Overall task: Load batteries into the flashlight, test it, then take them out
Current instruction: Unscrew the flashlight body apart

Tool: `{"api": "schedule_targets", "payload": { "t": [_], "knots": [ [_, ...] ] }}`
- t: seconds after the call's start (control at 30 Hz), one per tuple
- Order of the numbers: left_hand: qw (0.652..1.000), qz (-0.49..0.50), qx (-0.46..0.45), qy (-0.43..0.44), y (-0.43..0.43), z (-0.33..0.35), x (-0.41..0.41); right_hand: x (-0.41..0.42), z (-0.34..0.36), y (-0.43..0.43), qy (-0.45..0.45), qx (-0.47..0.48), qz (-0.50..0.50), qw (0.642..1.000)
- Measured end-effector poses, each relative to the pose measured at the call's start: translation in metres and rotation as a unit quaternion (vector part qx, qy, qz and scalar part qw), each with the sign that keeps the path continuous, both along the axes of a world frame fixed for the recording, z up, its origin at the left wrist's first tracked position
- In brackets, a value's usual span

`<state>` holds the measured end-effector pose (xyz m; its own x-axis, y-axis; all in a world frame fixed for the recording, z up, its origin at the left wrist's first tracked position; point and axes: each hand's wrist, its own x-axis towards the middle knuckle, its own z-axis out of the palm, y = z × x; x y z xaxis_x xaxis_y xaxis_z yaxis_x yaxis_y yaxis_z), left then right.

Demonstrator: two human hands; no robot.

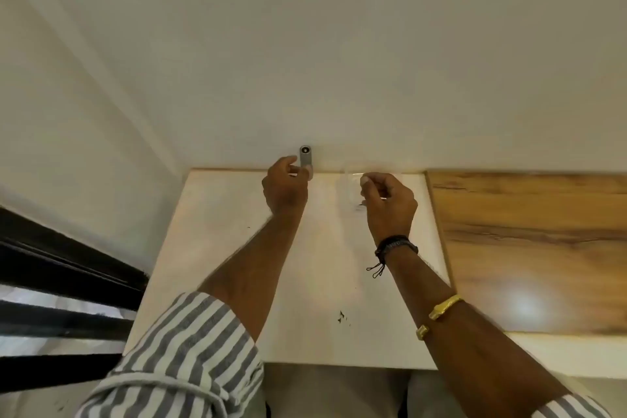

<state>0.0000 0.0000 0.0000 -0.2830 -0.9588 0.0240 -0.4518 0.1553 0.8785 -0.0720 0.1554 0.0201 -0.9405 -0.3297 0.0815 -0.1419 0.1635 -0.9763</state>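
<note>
A small grey flashlight (305,159) stands upright at the far edge of the white table (220,248), against the wall, with a dark round end facing me. My left hand (285,188) grips its lower part with thumb and fingers. To the right, my right hand (388,204) is curled with fingertips pinched at a faint, see-through container (347,188). Motion blur hides whether those fingers hold the container's rim or something small from inside it. No batteries are visible.
A wood-grain board (529,231) adjoins the white table on the right. A pale wall (339,61) rises directly behind the table's far edge. Dark horizontal bars (61,268) run along the left. Small dark specks (341,315) mark the table near its front.
</note>
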Motion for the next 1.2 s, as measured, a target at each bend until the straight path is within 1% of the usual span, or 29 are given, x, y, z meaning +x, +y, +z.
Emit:
{"api": "schedule_targets", "payload": {
  "t": [0.07, 0.2, 0.33, 0.5, 0.67, 0.77, 0.97, 1.13, 1.2],
  "knots": [
    [1.0, -0.006, 0.009, 0.001, -0.007, -0.003, -0.013, -0.006, -0.007, -0.006, -0.023, -0.006, -0.007, 1.0],
    [1.0, -0.001, 0.025, 0.003, -0.012, -0.017, -0.032, -0.01, -0.023, -0.012, -0.04, -0.018, 0.001, 0.999],
    [1.0, 0.003, 0.007, -0.003, -0.022, -0.032, -0.038, -0.015, -0.033, -0.012, -0.046, -0.025, -0.003, 0.999],
    [1.0, -0.003, -0.002, -0.016, -0.022, -0.035, -0.032, -0.012, -0.035, -0.003, -0.047, -0.017, -0.003, 0.999],
    [1.0, -0.01, -0.009, 0.004, 0.006, -0.031, -0.008, 0.001, -0.029, 0.015, -0.05, -0.027, -0.006, 0.998],
    [0.998, -0.039, -0.008, 0.038, 0.033, -0.028, 0.016, 0.015, -0.026, 0.029, -0.052, -0.034, -0.006, 0.998],
    [0.99, -0.121, -0.014, 0.074, 0.098, -0.029, 0.074, 0.061, -0.031, 0.07, -0.073, -0.048, 0.015, 0.996],
    [0.975, -0.204, -0.048, 0.07, 0.147, -0.028, 0.116, 0.096, -0.038, 0.101, -0.102, -0.052, 0.039, 0.993],
    [0.969, -0.229, -0.073, 0.053, 0.162, -0.03, 0.13, 0.105, -0.041, 0.114, -0.109, -0.048, 0.052, 0.992]
  ]
}}
